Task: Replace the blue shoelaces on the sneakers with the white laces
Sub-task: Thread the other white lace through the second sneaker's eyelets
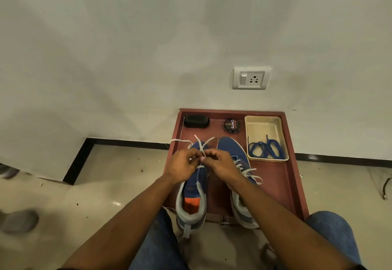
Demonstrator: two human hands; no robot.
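Two blue sneakers with grey heels stand side by side on a reddish-brown tray (284, 184). Over the left sneaker (194, 193), my left hand (183, 166) and my right hand (221, 164) meet, each pinching a strand of the white lace (200, 142). The lace's loose ends stick out beyond the toe, one trailing over the tray's left rim. The right sneaker (233, 148) carries a white lace whose ends lie loose to its right. The blue laces (265, 149) lie bunched in a cream basket (262, 125).
A black brush (196, 121) and a round polish tin (232, 125) sit at the tray's far edge, close to the wall. A wall socket (251, 78) is above them. My knees in blue jeans flank the tray's near end on the tiled floor.
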